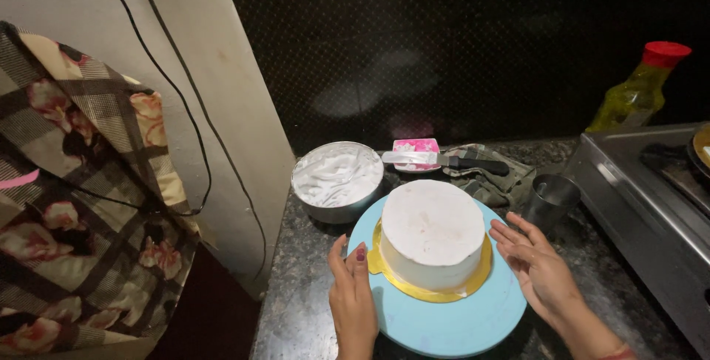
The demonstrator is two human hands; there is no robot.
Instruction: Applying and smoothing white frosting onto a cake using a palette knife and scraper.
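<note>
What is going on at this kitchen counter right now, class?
A person stands over a round white-frosted cake on a gold cake board, set on a light blue turntable. The left hand touches the turntable's edge; the open right hand is held beside the cake, apart from it. Behind are a steel bowl of white cream, a black-handled palette knife laid across a small pink container, and a steel cup.

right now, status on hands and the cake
Left hand on turntable edge, right hand open beside cake. Steel cup close behind.
</note>
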